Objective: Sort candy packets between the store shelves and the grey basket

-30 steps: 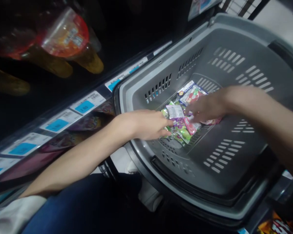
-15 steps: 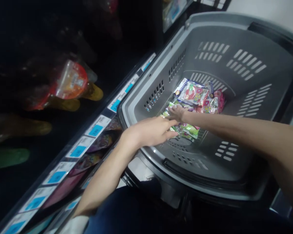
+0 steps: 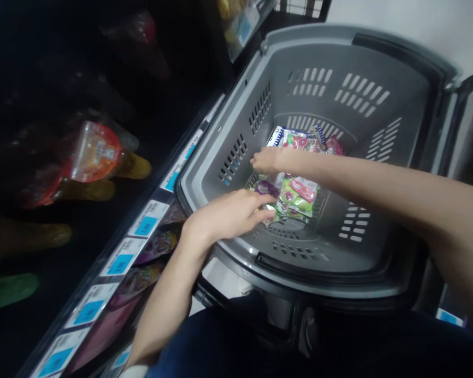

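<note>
A grey shopping basket with slotted walls stands below me, and small shiny candy packets lie on its floor. My left hand reaches over the near-left rim, its visible fingers apart, the tips beside the green packets. Deeper in, my right hand is at the left edge of the pile with fingers curled; what they hold, if anything, is hidden. A white-and-red packet lies just beyond the right wrist, partly covered by the forearm. One purple packet shows between the two hands.
Along the basket's left side runs a shelf edge with white and blue price tags. Packages with red-orange labels sit on the dark shelf. A black handle bar is at the basket's near side.
My right hand has moved up and away from my left hand, along the packets' left edge, uncovering more of the purple and green packets. The basket sits further left in view.
</note>
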The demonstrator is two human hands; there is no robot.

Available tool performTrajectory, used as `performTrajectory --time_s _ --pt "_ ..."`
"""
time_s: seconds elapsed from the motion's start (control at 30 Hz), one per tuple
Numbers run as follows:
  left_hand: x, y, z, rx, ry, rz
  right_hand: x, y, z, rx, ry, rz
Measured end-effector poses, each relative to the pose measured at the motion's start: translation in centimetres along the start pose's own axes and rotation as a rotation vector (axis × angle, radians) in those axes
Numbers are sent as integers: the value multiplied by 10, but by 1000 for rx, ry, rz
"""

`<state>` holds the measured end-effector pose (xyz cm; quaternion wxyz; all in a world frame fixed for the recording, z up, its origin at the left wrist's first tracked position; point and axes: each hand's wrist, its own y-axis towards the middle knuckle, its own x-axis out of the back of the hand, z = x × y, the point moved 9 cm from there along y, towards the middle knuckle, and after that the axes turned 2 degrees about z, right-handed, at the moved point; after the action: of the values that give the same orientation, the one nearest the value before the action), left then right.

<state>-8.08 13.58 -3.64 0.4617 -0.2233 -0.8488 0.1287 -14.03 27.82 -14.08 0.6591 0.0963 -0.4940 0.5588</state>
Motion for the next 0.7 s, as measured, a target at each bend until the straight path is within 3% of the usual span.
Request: performTrajectory --time_s 0.1,0.17,0.3,0.4,0.5,0.7 --pt "1 1 0 3 17 -19 22 -14 18 66 -221 233" --pt "3 2 1 15 28 -46 49 -27 25 149 -175 272" --pt "5 5 4 51 67 -65 102 -47 20 273 55 163" --pt "11 4 8 109 128 -128 125 -54 15 309 219 34" --pt "29 -1 10 158 145 -346 130 -57 17 311 386 -16" --pt "67 -27 1 109 101 -914 118 -76 45 320 630 67"
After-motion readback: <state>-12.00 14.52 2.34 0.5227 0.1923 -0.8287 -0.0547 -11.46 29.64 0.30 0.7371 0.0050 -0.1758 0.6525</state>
